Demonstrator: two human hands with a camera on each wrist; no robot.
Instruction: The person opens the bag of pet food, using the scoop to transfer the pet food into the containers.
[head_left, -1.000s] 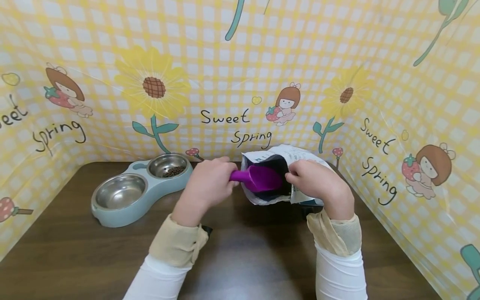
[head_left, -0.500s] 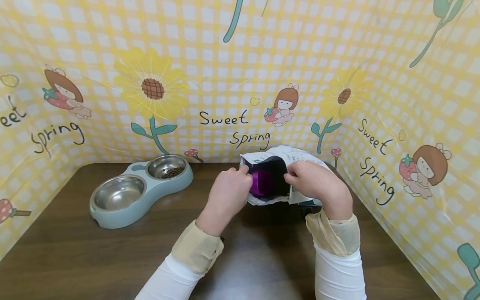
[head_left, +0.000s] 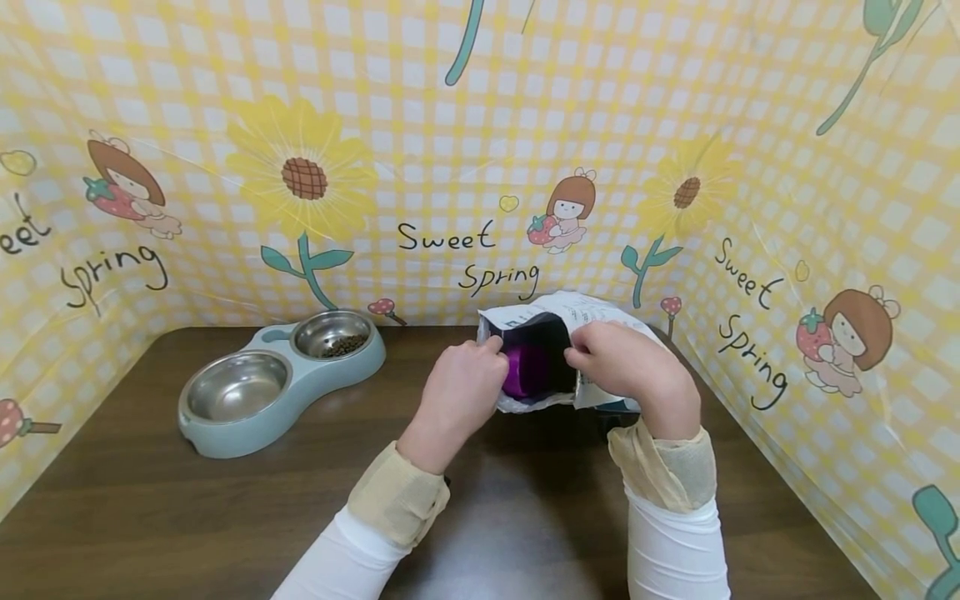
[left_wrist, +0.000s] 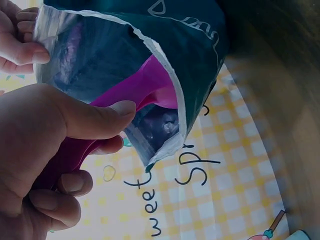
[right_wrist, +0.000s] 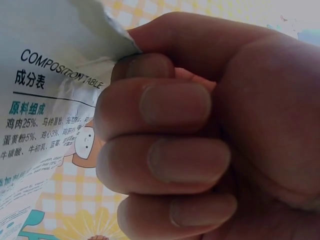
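A purple scoop [left_wrist: 127, 90] is held by its handle in my left hand [head_left: 461, 392], thumb and fingers curled round it. Its head reaches inside the mouth of an open food bag [head_left: 592, 308], white on one side and dark teal on the other in the left wrist view. My right hand [head_left: 630, 362] pinches the bag's rim between thumb and index finger, the other fingers curled in the right wrist view. The bag lies tilted with its mouth towards me and the left. How much it contains is hidden in the dark interior.
A light-blue double pet bowl [head_left: 315, 387] stands at the left back of the brown table [head_left: 150, 517]. Its far steel bowl holds some brown kibble [head_left: 347, 344]; the near steel bowl [head_left: 238, 385] shows bare metal. Patterned yellow check cloth [head_left: 420, 167] walls in the back and sides.
My left hand has moved right, carrying the scoop from the bag's mouth deeper inside. My right hand keeps its pinch on the rim, nearly unmoved.
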